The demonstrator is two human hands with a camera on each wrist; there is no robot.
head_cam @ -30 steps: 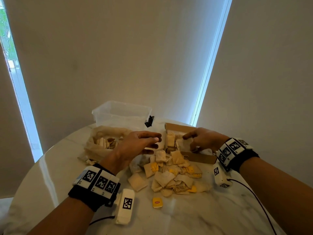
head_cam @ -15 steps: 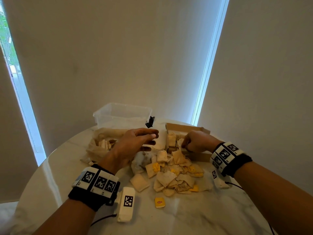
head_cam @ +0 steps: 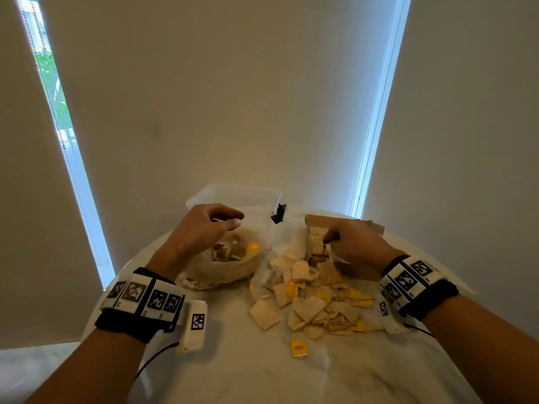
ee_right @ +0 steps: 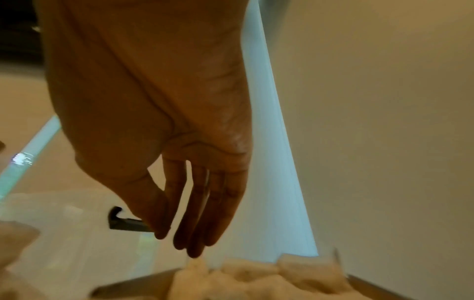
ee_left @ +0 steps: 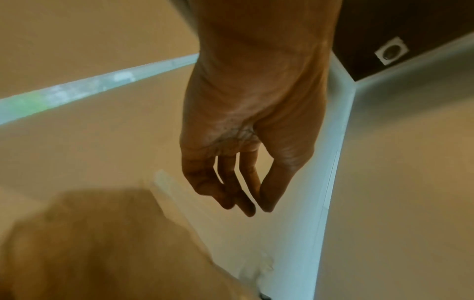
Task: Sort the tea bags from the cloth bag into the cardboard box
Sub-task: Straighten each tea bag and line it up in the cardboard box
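Observation:
The open cloth bag lies left of centre with tea bags inside; it is a blur in the left wrist view. My left hand hovers just above its mouth, fingers relaxed and empty. The cardboard box stands at the right with tea bags stacked in it. My right hand is over the box, its fingers straight and pointing down at those bags, holding nothing. A loose pile of tea bags covers the table between bag and box.
A clear plastic tub stands behind the cloth bag, with a black clip at its right corner. One yellow tag lies alone in front of the pile. The round marble table ends close behind the tub and box.
My left hand has swung left from beside the box to above the cloth bag. My right hand has stayed over the box, shifting slightly.

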